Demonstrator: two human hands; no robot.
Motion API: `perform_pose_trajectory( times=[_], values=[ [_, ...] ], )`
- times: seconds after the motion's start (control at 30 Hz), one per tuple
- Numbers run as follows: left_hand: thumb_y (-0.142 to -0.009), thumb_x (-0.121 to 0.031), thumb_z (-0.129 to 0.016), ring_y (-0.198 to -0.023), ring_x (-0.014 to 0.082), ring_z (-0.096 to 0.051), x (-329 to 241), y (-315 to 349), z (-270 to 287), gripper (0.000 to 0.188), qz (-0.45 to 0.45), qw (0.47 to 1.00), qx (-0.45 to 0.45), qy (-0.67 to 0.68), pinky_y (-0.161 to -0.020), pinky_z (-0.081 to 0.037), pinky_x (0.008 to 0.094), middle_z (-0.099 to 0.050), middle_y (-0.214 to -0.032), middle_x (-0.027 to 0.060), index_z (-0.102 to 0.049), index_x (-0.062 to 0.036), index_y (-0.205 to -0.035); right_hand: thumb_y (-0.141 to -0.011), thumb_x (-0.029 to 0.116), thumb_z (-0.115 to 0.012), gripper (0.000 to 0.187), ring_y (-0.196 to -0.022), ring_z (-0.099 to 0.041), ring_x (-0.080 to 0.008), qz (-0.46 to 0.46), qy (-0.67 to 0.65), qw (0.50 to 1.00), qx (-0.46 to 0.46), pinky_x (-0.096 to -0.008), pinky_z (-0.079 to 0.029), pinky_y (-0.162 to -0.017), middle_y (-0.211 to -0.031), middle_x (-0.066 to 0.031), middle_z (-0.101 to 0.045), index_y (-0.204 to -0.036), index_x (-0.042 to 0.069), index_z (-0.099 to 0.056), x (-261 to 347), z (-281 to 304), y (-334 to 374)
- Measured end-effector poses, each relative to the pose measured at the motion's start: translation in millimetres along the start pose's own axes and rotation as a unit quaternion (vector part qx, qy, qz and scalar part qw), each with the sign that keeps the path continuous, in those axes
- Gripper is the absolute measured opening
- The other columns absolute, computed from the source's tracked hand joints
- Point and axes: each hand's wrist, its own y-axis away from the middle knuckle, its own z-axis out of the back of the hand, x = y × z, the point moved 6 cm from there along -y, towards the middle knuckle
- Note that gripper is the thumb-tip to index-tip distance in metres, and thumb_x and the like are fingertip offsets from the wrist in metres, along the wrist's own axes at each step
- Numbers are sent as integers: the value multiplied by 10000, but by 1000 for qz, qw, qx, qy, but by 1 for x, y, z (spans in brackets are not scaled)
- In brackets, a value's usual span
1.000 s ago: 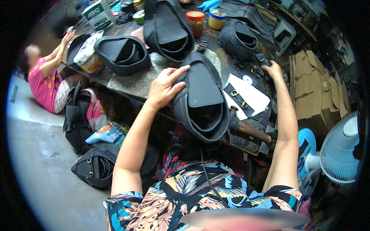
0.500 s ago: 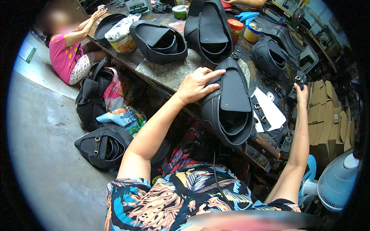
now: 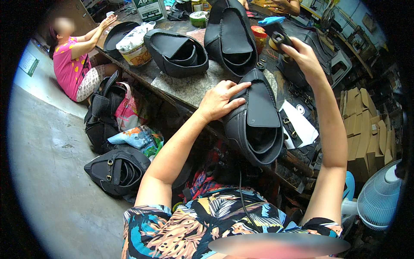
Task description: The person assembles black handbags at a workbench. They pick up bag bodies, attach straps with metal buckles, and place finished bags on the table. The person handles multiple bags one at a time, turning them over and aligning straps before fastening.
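A black leather bag (image 3: 261,138) with a long pointed flap stands at the table's front edge, its mouth facing me. My left hand (image 3: 221,100) grips its left side, with index finger and thumb stretched onto the edge of the flap. Raised over the far right of the table, my right hand (image 3: 304,56) is closed round a small black leather strap (image 3: 280,36), whose details are partly blurred. To the right of the bag, another black strap with gold-coloured rings (image 3: 292,129) lies on a white sheet (image 3: 305,131).
More black bags (image 3: 179,54) stand on a stone slab (image 3: 181,88). Behind are a white tub (image 3: 136,47) and a red jar (image 3: 259,36). A person in pink (image 3: 73,60) sits at the far left. Folded cardboard (image 3: 364,129) and a fan (image 3: 379,196) stand at right.
My right hand has moved up and leftward from the table's right side, carrying the black strap. My left hand has stayed on the bag.
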Motion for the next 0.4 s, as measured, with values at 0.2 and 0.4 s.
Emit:
perform_pose_trajectory(
  times=[0.2,0.4],
  values=[
    [-919,-404,-596,-1065,355,-601,0,-1,-3,550,11,1000,19,1,-930,-494,433,-624,-1159,165,-530,-225,-1435,-998,320,-612,438,-920,-592,-100,193,-2,981,-29,-258,-484,-816,-1037,-33,-673,-1321,26,-597,20,-61,-113],
    [-936,-489,-575,-1041,324,-603,2,-4,-7,535,-14,1000,-6,3,-902,-510,431,-627,-1113,148,-541,-272,-1424,-1007,416,-533,491,-1118,-632,-299,82,343,935,-23,-425,-463,-971,-1293,-181,-628,-1387,104,-546,-31,-125,-157]
  ],
)
